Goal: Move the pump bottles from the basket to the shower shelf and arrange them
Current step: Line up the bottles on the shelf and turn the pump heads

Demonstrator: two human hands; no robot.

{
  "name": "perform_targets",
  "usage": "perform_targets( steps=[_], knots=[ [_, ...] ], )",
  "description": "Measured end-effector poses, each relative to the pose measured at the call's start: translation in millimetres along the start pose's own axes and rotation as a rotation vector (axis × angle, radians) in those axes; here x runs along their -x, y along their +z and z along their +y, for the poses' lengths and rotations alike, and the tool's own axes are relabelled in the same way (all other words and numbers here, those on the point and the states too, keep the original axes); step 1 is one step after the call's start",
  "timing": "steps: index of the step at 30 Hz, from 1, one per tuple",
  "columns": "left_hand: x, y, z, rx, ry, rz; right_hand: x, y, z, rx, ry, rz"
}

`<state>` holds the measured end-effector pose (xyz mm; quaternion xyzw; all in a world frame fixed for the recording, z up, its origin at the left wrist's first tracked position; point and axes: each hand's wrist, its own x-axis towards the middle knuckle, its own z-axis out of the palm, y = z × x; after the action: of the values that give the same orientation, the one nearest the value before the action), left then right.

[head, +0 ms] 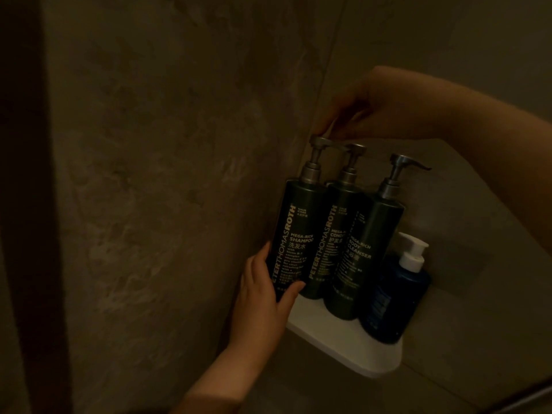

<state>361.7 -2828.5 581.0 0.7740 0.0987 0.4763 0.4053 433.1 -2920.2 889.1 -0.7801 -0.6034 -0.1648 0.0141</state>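
Observation:
Three tall dark pump bottles stand side by side on a white corner shelf [343,345]. The shampoo bottle [295,234] is leftmost; my left hand [263,297] grips its lower body from the left. My right hand [367,106] reaches in from the right, its fingertips pinching the shampoo bottle's metal pump head. The conditioner bottle [331,234] stands in the middle and the body cleanser bottle [367,249] on the right, its spout pointing right. The basket is out of view.
A shorter blue bottle [394,297] with a white pump stands at the shelf's right end, against the wall. Mottled stone walls meet in the corner behind the shelf. The scene is dim. A dark vertical edge runs down the far left.

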Motion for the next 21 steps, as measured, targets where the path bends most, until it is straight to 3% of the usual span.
perform_targets(
  steps=[6, 21],
  knots=[
    [0, 2, -1, -0.006, 0.0, 0.002, 5, 8, 4, -0.085, -0.029, 0.041],
    [0, 16, 4, -0.2, -0.032, 0.175, 0, 16, -5, 0.03, -0.023, 0.111]
  ],
)
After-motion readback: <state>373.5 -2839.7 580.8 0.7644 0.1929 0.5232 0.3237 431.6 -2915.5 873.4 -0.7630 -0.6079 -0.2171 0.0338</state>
